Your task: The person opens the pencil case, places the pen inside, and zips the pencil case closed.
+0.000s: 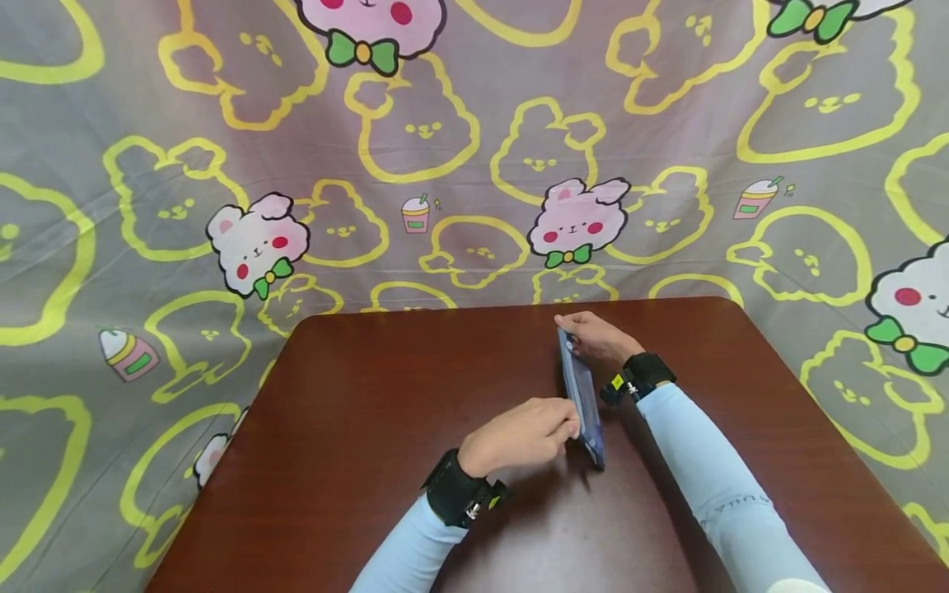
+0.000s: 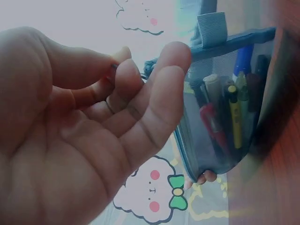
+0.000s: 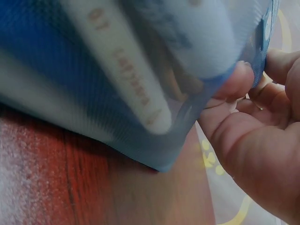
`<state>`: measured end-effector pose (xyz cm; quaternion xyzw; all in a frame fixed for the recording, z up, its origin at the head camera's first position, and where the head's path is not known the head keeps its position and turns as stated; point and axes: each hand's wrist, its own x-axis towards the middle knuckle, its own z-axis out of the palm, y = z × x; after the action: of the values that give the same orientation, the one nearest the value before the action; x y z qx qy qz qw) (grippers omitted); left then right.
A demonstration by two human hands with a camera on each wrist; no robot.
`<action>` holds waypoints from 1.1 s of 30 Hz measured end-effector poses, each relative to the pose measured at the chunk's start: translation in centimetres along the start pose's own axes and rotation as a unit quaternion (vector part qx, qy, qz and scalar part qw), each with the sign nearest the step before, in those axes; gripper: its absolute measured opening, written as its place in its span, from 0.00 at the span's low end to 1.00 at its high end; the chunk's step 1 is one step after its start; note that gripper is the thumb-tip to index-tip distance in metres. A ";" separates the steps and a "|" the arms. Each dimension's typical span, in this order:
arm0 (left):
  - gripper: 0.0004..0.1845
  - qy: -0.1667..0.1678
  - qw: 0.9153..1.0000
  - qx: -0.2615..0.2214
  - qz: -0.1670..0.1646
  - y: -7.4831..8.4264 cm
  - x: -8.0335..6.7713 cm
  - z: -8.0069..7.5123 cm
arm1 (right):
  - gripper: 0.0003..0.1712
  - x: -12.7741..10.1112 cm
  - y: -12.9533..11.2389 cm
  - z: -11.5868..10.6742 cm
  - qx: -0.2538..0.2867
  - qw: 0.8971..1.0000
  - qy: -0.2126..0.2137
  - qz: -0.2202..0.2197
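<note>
A blue mesh zip pencil case (image 1: 587, 403) stands on edge just above or on the table; which of the two cannot be told. Pens show through its mesh in the left wrist view, among them a yellow pen (image 2: 234, 117), a red pen (image 2: 213, 126) and a blue one (image 2: 243, 61). My right hand (image 1: 599, 336) grips the far end between thumb and fingers. At the near end, my left hand (image 1: 522, 432) pinches a small zipper pull by the zipped edge, mostly hidden by the fingers. A white pen (image 3: 126, 70) lies inside, close to the right wrist camera.
The brown wooden table (image 1: 385, 395) extends around both hands, with rounded far corners. A grey cloth (image 1: 474, 140) printed with yellow outlines and cartoon bears hangs behind and beside it. Black wrist straps with cameras sit over light blue sleeves (image 1: 712, 469).
</note>
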<state>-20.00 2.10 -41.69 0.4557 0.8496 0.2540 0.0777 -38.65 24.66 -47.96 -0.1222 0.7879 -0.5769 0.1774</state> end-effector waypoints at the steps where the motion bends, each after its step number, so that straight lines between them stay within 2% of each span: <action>1: 0.10 0.003 1.000 0.014 0.006 0.0 -0.1 0.1 | 0.25 0.0 0.0 -0.1 -0.002 1.000 0.002 -0.001; 5: 0.08 0.013 0.999 0.048 0.023 -0.1 -0.7 0.6 | 0.26 0.1 -0.1 -0.2 -0.016 1.000 0.027 -0.002; 7: 0.06 0.010 0.999 0.042 0.022 -0.1 -1.1 0.8 | 0.26 0.1 -0.2 -0.2 -0.020 0.999 0.031 -0.004; 12: 0.05 0.001 0.999 0.030 0.009 -0.2 -1.4 0.9 | 0.27 0.1 -0.9 0.0 -0.029 0.999 0.030 -0.015; 18: 0.05 0.018 0.999 0.040 -0.001 -0.1 -1.2 0.7 | 0.28 0.4 -1.7 0.6 -0.035 0.998 0.045 -0.015; 25: 0.07 0.015 0.998 0.052 -0.035 -0.8 -1.7 0.8 | 0.24 1.9 -1.7 1.9 -0.086 0.995 0.040 -0.010; 29: 0.08 -0.005 0.996 0.065 -0.057 -1.6 -2.0 0.6 | 0.24 3.0 -1.8 2.6 -0.139 0.990 0.036 -0.017; 33: 0.09 -0.044 0.992 0.073 -0.089 -2.3 -2.3 0.5 | 0.25 4.0 -2.0 3.8 -0.197 0.980 0.023 -0.024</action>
<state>-20.18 -0.60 -43.46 0.3934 0.8989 0.1628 0.1035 -40.70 19.22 -47.65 -0.1599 0.8867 -0.4175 0.1177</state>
